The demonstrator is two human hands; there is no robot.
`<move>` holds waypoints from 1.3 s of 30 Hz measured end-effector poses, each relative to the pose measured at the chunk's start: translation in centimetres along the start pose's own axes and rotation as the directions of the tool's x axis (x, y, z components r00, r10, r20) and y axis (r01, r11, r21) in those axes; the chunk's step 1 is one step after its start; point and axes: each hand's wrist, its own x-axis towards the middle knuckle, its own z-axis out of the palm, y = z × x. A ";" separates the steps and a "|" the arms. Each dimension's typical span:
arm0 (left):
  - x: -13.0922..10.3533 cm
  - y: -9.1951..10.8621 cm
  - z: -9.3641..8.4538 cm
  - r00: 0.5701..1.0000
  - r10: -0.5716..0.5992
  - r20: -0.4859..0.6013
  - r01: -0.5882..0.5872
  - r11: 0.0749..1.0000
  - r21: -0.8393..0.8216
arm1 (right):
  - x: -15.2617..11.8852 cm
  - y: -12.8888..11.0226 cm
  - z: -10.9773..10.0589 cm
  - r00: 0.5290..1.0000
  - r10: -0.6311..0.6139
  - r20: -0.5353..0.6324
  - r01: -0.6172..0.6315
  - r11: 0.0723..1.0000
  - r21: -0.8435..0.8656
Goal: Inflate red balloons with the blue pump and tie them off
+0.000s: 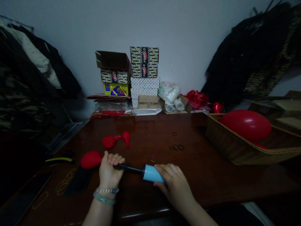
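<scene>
A partly filled red balloon (91, 159) sticks out to the left of my left hand (111, 171), whose fingers wrap round its neck and the black end of a hand pump (152, 173). The pump lies level, with its black rod showing between my hands. Around its light blue barrel my right hand (175, 185) is closed. Beyond my left hand, two flat red balloons, one (109, 142) with its neck to the right and another (126, 138) with its neck toward me, lie on the brown table (145, 128).
A wicker basket (235, 147) with a big red balloon (245, 125) stands at the right. Dark rings (177, 147) lie mid-table. Yellow bands (62, 185) and dark flat objects are at the left. Stacked boxes (144, 62) stand behind the table.
</scene>
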 end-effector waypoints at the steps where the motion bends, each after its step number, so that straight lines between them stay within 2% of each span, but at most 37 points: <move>1: 0.1 0.1 -0.1 1.000 0.002 -0.001 -0.002 1.000 -0.001 | 0.0 0.1 0.0 1.000 0.000 -0.001 0.000 1.000 -0.001; 10: -0.5 -2.0 -0.3 1.000 -0.028 0.005 0.028 0.999 -0.040 | -0.3 0.7 0.2 1.000 -0.009 -0.024 0.008 0.999 -0.044; 17: -1.1 -4.1 -0.3 0.999 -0.050 -0.010 0.050 0.997 -0.065 | -0.4 -0.2 1.0 0.998 0.000 -0.068 -0.009 0.991 -0.130; 24: -1.5 -5.4 -0.3 0.995 -0.098 0.014 0.098 0.995 -0.032 | -0.6 -0.5 1.4 0.998 0.005 -0.063 -0.012 0.994 -0.111; 31: -1.3 -4.4 0.4 0.997 -0.071 -0.011 0.071 0.997 0.003 | -0.5 -0.9 1.2 0.999 0.037 -0.025 -0.039 0.998 -0.058; 39: -0.3 -0.9 0.3 0.999 -0.008 -0.035 0.008 1.000 0.006 | -0.2 -0.4 1.0 0.999 0.004 -0.050 -0.007 0.997 -0.073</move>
